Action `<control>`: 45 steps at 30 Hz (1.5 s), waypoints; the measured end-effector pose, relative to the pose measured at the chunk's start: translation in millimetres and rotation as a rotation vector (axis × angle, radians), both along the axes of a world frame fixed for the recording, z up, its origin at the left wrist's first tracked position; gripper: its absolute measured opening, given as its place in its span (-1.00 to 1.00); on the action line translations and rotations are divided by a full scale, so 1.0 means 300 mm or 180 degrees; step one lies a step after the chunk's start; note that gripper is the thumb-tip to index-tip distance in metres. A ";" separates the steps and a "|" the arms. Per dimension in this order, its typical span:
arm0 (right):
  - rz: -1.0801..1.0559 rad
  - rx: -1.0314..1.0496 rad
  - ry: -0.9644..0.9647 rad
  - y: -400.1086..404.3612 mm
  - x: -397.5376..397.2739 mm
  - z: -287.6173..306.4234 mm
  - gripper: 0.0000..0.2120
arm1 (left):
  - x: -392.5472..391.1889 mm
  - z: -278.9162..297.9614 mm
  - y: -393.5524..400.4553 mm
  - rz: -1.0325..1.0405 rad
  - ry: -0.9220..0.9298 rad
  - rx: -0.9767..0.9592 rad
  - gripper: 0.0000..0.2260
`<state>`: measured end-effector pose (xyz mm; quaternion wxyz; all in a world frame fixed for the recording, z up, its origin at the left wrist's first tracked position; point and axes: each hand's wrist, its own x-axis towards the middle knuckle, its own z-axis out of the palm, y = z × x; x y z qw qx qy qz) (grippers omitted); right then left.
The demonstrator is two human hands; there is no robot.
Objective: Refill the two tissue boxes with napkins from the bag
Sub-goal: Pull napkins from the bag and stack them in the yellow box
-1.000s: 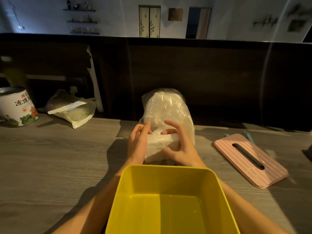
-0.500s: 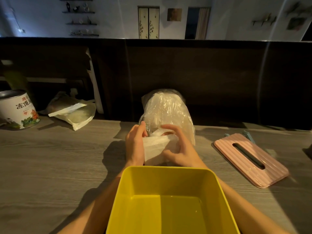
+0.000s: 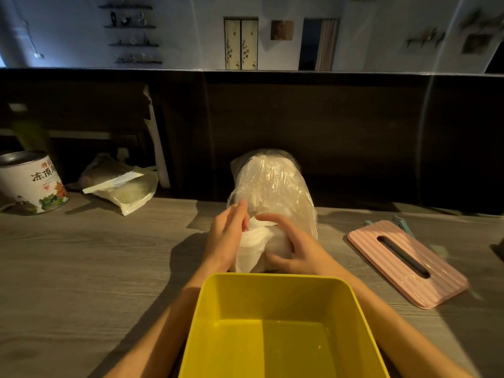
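the fingers (image 3: pixel 283 227) of the right hand (image 3: pixel 296 251) are curled over a wad of white napkins (image 3: pixel 256 241) at the mouth of the clear plastic bag (image 3: pixel 272 186), thumb low at the near side, gripping the wad. the left hand (image 3: pixel 227 233) lies against the bag's left side, its fingers straight and held together, their tips at the plastic by the opening. the bag stands upright on the counter (image 3: pixel 81 263), bulging with more napkins, just beyond the yellow tissue box (image 3: pixel 272 323), which sits open-topped between the two forearms with only its bare floor showing. to the right, well apart from the bag, a pink slotted lid (image 3: pixel 406 263) lies flat on the counter. at far left stands a white printed tin (image 3: pixel 30 184), and near it a slumped plastic packet (image 3: pixel 122 186) against the dark back panel.
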<state>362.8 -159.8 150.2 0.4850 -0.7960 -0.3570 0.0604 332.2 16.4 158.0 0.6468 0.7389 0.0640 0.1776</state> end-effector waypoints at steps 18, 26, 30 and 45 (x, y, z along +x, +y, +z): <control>-0.0314 -0.0040 0.0194 -0.098 0.059 0.070 -0.64 | -0.058 0.052 0.120 -0.0770 0.0333 0.1255 -0.67; -0.0143 0.0518 -0.0094 -0.092 -0.093 0.370 -0.76 | -0.178 0.361 0.049 -0.1895 0.0814 0.0801 -0.52; -0.0040 0.0531 -0.0368 -0.095 -0.166 0.524 -0.72 | -0.282 0.469 -0.035 -0.2197 0.0633 -0.0587 -0.62; -0.0352 -0.0296 -0.3246 -0.135 -0.522 0.500 -0.74 | -0.532 0.534 -0.181 -0.0827 0.0315 -0.3038 -0.75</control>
